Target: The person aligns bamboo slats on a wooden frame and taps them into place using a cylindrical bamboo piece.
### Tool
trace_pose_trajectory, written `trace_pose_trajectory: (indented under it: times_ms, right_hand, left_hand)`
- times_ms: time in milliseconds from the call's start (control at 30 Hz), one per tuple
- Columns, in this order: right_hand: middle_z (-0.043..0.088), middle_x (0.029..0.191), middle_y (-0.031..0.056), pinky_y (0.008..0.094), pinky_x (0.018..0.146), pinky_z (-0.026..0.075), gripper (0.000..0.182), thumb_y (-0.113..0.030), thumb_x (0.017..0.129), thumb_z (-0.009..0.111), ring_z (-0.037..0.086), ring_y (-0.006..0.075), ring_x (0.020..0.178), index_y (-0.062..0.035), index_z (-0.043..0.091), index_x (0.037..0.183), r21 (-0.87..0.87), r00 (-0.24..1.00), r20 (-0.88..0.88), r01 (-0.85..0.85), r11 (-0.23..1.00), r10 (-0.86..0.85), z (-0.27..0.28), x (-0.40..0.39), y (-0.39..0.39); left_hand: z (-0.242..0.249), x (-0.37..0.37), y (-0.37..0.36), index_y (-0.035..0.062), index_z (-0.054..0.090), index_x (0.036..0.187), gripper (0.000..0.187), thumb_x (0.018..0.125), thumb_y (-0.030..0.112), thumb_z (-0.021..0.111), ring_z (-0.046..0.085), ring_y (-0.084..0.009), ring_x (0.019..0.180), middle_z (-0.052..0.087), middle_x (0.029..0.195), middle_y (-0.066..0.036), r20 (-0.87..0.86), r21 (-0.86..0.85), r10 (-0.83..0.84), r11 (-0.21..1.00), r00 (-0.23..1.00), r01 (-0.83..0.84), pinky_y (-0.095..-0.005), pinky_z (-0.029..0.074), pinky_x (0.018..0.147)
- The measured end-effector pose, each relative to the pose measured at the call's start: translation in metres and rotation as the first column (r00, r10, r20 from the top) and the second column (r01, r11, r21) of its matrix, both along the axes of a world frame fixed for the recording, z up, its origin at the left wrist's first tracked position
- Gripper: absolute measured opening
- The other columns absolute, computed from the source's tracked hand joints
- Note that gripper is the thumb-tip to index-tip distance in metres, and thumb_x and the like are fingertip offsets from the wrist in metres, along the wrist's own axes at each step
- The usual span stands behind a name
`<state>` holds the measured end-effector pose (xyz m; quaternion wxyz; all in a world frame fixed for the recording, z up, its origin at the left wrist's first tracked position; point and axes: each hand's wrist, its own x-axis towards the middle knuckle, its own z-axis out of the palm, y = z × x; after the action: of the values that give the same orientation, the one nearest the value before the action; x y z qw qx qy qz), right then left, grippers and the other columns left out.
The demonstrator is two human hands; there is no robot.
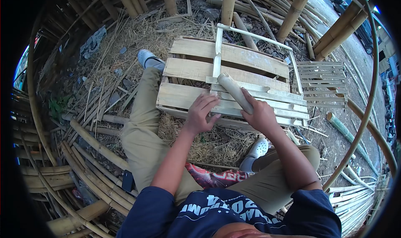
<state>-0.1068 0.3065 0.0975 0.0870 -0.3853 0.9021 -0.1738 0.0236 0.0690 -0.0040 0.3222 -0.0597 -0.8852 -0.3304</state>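
Observation:
My right hand [260,114] is closed around the lower end of a short, thick bamboo stick [234,91], which slants up and left over the slats. Beneath it lies a bamboo slat frame [271,99], several pale strips side by side, with a thin rectangular part [217,50] reaching toward the far side. My left hand [202,113] is at the near left end of the strips, thumb and fingers apart; whether it touches them is hard to tell. The frame sits on a wooden crate [188,67] made of wide boards with gaps.
Another slatted bamboo piece [323,87] lies right of the crate. Bamboo poles [100,148] are piled at the left, and a green pole [351,135] lies at the right. Upright bamboo posts [295,14] stand beyond the crate. Straw and shavings [196,144] cover the ground.

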Motion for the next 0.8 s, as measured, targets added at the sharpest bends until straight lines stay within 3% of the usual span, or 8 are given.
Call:
trace_pose_trajectory:
  times_ms: [133,300,400,467,500,533,600,800]
  right_hand:
    - [0.076,0.086,0.0238,0.0553,0.079,0.061,0.088,-0.027,0.091,0.080,0.076,0.0453,0.084,-0.0242,0.041,0.169,0.027,0.999,0.041,0.019,0.999,-0.020,0.001,0.000,-0.002]
    - [0.079,0.106,0.0279,0.0481,0.088,0.062,0.091,-0.020,0.092,0.083,0.079,0.0424,0.095,-0.0188,0.039,0.171,-0.094,0.995,0.101,0.031,0.995,-0.022,0.016,0.001,-0.006]
    - [0.077,0.103,0.0237,0.0458,0.080,0.062,0.084,-0.012,0.094,0.081,0.079,0.0373,0.090,-0.0096,0.042,0.168,-0.618,0.996,-0.043,0.039,0.785,-0.084,0.036,0.010,-0.017]
    - [0.075,0.105,0.0255,0.0458,0.078,0.061,0.080,-0.011,0.096,0.080,0.078,0.0360,0.087,-0.0087,0.043,0.167,-0.739,0.951,-0.232,-0.035,0.673,-0.205,0.028,0.011,-0.020]
    - [0.075,0.102,0.0256,0.0483,0.076,0.061,0.079,-0.014,0.096,0.078,0.077,0.0388,0.084,-0.0116,0.043,0.167,-0.382,0.974,-0.203,0.014,0.924,-0.099,0.033,0.015,-0.016]
    - [0.075,0.099,0.0257,0.0509,0.074,0.061,0.079,-0.017,0.096,0.077,0.077,0.0417,0.081,-0.0145,0.044,0.167,0.051,0.992,-0.129,0.021,0.999,-0.014,0.038,0.019,-0.011]
    - [0.072,0.083,0.0229,0.0545,0.070,0.060,0.078,-0.022,0.094,0.076,0.075,0.0426,0.074,-0.0219,0.046,0.166,-0.080,0.997,-0.064,0.044,0.996,-0.049,-0.008,0.018,-0.004]
    - [0.071,0.086,0.0232,0.0543,0.069,0.060,0.077,-0.025,0.094,0.077,0.075,0.0443,0.075,-0.0247,0.048,0.165,-0.087,0.993,-0.103,0.042,0.995,-0.051,-0.003,0.015,-0.006]
  left_hand:
    - [-0.014,-0.004,0.006,0.0060,0.079,0.115,0.032,0.089,0.025,0.083,0.071,-0.0342,0.126,0.075,0.125,-0.013,-0.095,0.002,0.041,0.999,0.995,-0.041,-0.0476,0.057,0.113]
    - [-0.018,-0.006,0.008,0.0050,0.080,0.114,0.030,0.088,0.021,0.084,0.073,-0.0357,0.124,0.076,0.122,-0.014,-0.135,0.007,0.049,0.999,0.990,-0.049,-0.0476,0.058,0.110]
    - [-0.019,-0.006,0.009,0.0042,0.080,0.116,0.030,0.091,0.019,0.080,0.072,-0.0370,0.124,0.076,0.121,-0.015,-0.146,0.045,0.032,0.999,0.989,-0.025,-0.0497,0.058,0.111]
    - [-0.019,-0.005,0.007,0.0039,0.080,0.120,0.030,0.094,0.019,0.076,0.072,-0.0373,0.121,0.075,0.121,-0.016,-0.177,0.039,0.030,0.999,0.984,-0.024,-0.0510,0.057,0.112]
    - [-0.017,-0.004,0.006,0.0037,0.080,0.122,0.030,0.096,0.019,0.073,0.072,-0.0374,0.120,0.075,0.120,-0.016,-0.201,0.026,0.035,0.999,0.979,-0.030,-0.0518,0.057,0.112]
    - [-0.018,0.001,0.008,0.0035,0.079,0.124,0.031,0.098,0.018,0.070,0.073,-0.0375,0.118,0.074,0.119,-0.016,-0.223,0.014,0.038,0.999,0.974,-0.036,-0.0527,0.056,0.113]
    - [-0.021,0.004,0.004,0.0034,0.079,0.127,0.034,0.100,0.018,0.066,0.072,-0.0373,0.115,0.074,0.119,-0.017,-0.205,0.003,0.019,1.000,0.979,-0.019,-0.0541,0.055,0.113]
    - [-0.029,-0.002,0.004,0.0034,0.080,0.120,0.028,0.095,0.010,0.068,0.074,-0.0367,0.107,0.075,0.113,-0.017,-0.214,0.076,0.031,0.997,0.976,-0.015,-0.0538,0.057,0.111]
